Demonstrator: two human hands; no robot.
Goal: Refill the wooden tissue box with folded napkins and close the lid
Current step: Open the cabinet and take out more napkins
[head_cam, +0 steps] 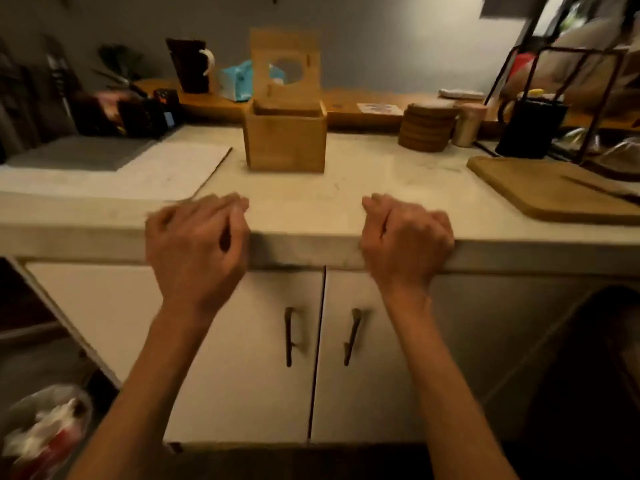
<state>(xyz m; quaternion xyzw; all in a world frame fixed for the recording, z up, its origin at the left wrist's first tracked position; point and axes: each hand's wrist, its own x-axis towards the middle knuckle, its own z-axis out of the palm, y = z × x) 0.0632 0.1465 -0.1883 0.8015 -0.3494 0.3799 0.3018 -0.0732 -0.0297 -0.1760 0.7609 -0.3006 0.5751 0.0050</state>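
The wooden tissue box (pixel 284 138) stands on the counter (pixel 363 188) at 12 o'clock from both hands, well apart from them. Its lid (pixel 284 64) is up, approx. vertical, w/ a round hole. Inside, near the top, sits something flat and brown; I cannot tell if it is napkins.

The left hand (pixel 197 244) and right hand (pixel 405 237) rest at the counter's front edge, fingers curled loosely together, holding nothing.

I judge the filling is not started or is just checked. To do it well: fetch napkins first, maybe the blue pack (pixel 237 79) at 11 o'clock behind the box, steady the box w/ one hand, press the stack flat, then lower the lid.

Count: 1 box, 1 lid, 2 hands, 1 blue pack, 1 cutting board (pixel 554 190) at 2 o'clock.
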